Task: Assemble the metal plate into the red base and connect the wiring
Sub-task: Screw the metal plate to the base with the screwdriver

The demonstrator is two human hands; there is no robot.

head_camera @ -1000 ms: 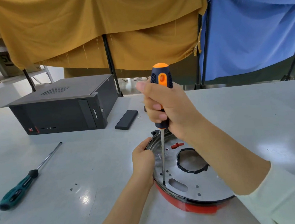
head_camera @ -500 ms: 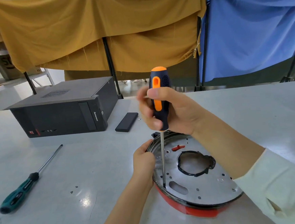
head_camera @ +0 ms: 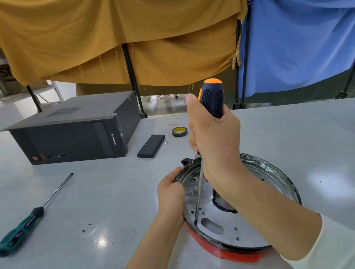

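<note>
The plate [head_camera: 232,225] sits in the red base [head_camera: 228,254] near the front edge of the desk [head_camera: 92,194]. The right hand [head_camera: 215,144] has its grip wrapped tight round the orange screwdriver [head_camera: 211,98]. Its tip stands on the plate near the left rim, likely on a screw. The left hand [head_camera: 170,192] holds the plate's rim to keep it from turning. To do this well, keep the tool straight up, push down, and turn slowly. A green screwdriver [head_camera: 20,229] lies by the left edge.
</note>
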